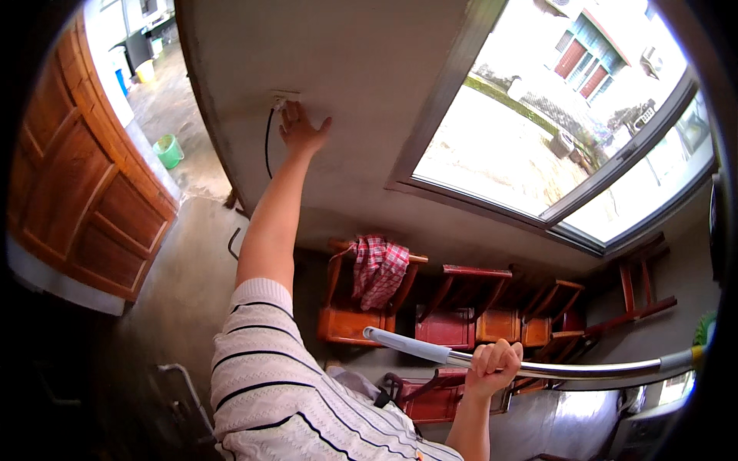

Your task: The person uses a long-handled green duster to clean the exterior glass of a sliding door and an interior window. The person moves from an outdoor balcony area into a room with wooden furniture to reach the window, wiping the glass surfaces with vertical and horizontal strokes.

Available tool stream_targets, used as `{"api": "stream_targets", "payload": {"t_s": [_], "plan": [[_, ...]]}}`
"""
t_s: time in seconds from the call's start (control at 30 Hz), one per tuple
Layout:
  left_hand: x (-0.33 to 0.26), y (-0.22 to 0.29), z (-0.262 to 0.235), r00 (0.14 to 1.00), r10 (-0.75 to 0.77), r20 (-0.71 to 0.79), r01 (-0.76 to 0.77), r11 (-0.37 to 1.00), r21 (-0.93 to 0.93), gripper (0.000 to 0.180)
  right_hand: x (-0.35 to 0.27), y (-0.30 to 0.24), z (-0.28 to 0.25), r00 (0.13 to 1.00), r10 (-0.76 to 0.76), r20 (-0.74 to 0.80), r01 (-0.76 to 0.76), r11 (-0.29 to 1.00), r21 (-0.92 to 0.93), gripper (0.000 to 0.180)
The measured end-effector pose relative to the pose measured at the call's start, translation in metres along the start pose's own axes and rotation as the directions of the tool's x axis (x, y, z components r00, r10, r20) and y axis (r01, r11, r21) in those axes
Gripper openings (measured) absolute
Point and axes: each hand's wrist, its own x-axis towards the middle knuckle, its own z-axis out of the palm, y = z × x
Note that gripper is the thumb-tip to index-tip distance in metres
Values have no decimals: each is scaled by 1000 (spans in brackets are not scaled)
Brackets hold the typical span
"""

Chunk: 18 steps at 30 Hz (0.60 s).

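Note:
My left hand (304,132) reaches up to the wall, fingers stretched out and thumb held apart. Its fingertips are at a pale wall socket (286,95), beside a plug whose black cord (267,144) hangs down the wall. Whether the fingers touch the plug cannot be made out. Lower right, my right hand (493,367) is wrapped in a fist around a shiny metal pole (580,371). One end of the pole has a light blue grip (407,345); the other runs toward a green bristly thing (703,329) at the right rim.
Wooden chairs (446,326) line the wall under the window (553,123), one draped with a red checked cloth (380,269). At left a brown panelled door (92,184) stands by a doorway, with a green bucket (168,151) beyond. A bent metal bar (188,388) is lower left.

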Motion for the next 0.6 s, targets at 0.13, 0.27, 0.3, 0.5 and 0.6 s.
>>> {"api": "stream_targets", "payload": {"t_s": [0.13,0.27,0.3,0.5,0.6], "plan": [[-28,24,-26,980,129,150,-132,991,11,95,-9,0,-15,988,66,-140,-68,998,-6,27],[-175,84,-51,594,699,397,-329,662,-673,78,-19,-15,-58,979,121,-165,-110,991,72,29],[-238,95,-71,360,745,561,-61,619,-783,68,-20,-17,-70,968,135,-212,-115,988,106,30],[-509,144,-121,106,829,548,-213,558,-802,60,9,-63,-148,899,70,-433,-108,992,-63,33],[-578,180,-110,315,778,543,-239,619,-748,31,20,-107,-182,880,143,-454,-175,984,-28,34]]}}
